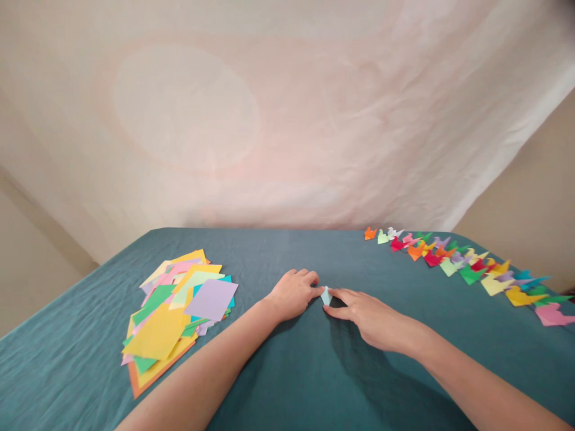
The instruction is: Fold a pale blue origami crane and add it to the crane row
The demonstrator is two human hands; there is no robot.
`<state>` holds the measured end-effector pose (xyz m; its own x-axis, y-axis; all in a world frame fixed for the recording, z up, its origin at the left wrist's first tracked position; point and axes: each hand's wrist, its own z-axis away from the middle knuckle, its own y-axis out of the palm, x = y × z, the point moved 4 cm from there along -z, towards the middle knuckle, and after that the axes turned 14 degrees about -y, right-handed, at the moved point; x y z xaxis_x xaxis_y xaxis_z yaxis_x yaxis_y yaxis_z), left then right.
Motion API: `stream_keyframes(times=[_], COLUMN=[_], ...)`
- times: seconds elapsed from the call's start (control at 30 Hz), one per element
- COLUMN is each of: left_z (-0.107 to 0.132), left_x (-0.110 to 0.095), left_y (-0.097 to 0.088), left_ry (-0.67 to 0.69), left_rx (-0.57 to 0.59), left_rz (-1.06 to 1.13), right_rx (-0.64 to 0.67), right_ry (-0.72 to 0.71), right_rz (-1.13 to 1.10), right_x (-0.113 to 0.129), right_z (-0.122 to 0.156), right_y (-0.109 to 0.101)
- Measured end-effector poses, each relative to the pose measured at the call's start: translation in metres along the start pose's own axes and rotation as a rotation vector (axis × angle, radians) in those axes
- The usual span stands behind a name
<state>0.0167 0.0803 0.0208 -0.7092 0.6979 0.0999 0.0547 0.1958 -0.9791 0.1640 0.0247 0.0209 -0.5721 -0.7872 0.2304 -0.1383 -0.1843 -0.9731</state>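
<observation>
A small light-blue piece of folded origami paper (pixel 326 296), shaped like a narrow kite, lies on the tablecloth between my two hands. My left hand (pixel 294 293) reaches it from the left; its fingers are curled, with a fingertip pressed at the paper's left edge. From the right, my right hand (pixel 366 314) has its index finger at the upper corner and its thumb at the lower point, pinching the paper between them. The fingertips cover parts of the edges.
On the left lies a loose, overlapping pile of coloured paper squares (pixel 157 332). Folded paper birds (pixel 449 263) in many colours stand in slanting rows along the right side. A dark teal cloth (pixel 287 383) covers the table, and a pale sheet (pixel 305 120) hangs behind it.
</observation>
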Motion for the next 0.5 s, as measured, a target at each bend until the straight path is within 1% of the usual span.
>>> stream_keyframes(times=[0.1, 0.2, 0.37, 0.43, 0.5], left_z=[0.0, 0.0, -0.001, -0.001, -0.001], left_x=[0.0, 0.0, -0.001, -0.001, -0.001], left_y=[0.0, 0.002, 0.005, 0.005, 0.004], left_ry=[0.008, 0.017, 0.007, 0.01, 0.005], left_rx=[-0.003, -0.011, -0.038, -0.045, -0.051], left_rz=[0.005, 0.009, 0.019, 0.016, 0.01], right_rx=[0.009, -0.009, -0.079, -0.143, -0.232], right_ry=[-0.014, -0.042, -0.06, -0.024, 0.066], right_rz=[-0.024, -0.072, -0.219, -0.239, -0.206], right_x=[-0.001, -0.004, -0.019, -0.027, -0.036], right_z=[0.001, 0.002, 0.002, 0.0, -0.002], right_y=[-0.001, -0.003, -0.006, -0.006, -0.006])
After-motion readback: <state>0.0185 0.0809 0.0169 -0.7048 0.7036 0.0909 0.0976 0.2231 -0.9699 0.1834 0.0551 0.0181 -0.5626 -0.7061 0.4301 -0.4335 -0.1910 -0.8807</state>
